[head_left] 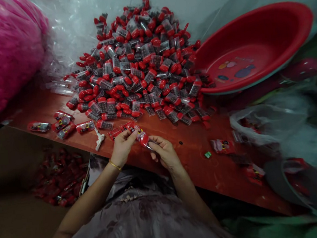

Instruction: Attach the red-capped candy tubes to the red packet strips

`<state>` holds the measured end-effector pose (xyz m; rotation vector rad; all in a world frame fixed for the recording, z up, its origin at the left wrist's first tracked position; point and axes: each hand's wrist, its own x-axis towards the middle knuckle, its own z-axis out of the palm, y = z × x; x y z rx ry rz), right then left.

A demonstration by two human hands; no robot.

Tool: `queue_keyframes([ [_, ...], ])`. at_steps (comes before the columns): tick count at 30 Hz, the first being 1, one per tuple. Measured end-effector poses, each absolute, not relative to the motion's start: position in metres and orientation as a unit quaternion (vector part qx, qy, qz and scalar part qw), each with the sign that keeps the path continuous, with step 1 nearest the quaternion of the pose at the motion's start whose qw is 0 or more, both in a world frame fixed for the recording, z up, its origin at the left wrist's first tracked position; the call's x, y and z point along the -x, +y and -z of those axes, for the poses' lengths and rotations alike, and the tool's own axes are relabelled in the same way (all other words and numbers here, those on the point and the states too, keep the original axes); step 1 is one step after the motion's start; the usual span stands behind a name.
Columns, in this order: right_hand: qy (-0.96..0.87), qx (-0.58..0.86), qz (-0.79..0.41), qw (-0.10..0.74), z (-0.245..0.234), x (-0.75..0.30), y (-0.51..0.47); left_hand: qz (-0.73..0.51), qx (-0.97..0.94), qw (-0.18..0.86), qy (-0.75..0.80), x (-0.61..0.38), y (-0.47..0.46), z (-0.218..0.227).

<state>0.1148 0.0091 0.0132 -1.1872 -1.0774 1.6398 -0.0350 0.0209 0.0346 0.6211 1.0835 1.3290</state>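
At the front edge of the table, my left hand (123,146) pinches a small printed red wrapper (131,126) between thumb and fingers. Close beside it, my right hand (164,152) is closed on a small clear tube with a red cap (143,138). Cap and wrapper meet between the two hands; I cannot tell whether the tube is partly inside the wrapper. Behind them rises a big heap of red-capped tubes (132,73) with dark contents. Several tubes in printed wrappers (86,127) lie to the left of my left hand.
A red basin (280,19) leans tilted at the right of the heap. A pink bagged bundle (8,47) stands at the left. Below the table's left edge is a box holding red packets (61,179). A clear plastic bag (272,123) and a red packet (222,146) lie rightward.
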Motion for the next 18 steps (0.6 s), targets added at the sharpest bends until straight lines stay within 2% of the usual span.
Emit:
queue_keyframes([
  [4, -0.458, 0.483, -0.626, 0.407, -0.0127, -0.1150, 0.0101, -0.572, -0.294, 0.618, 0.452, 0.0343, 0.0205, -0.0299],
  [11, -0.470, 0.499, -0.602, 0.409, -0.0160, -0.1152, 0.0076, -0.511, -0.212, 0.678, 0.485, 0.0311, 0.0224, -0.0385],
  [18, -0.450, 0.490, -0.621, 0.415, -0.0088, -0.1174, 0.0065, -0.508, -0.308, 0.611, 0.524, 0.0336, 0.0234, -0.0357],
])
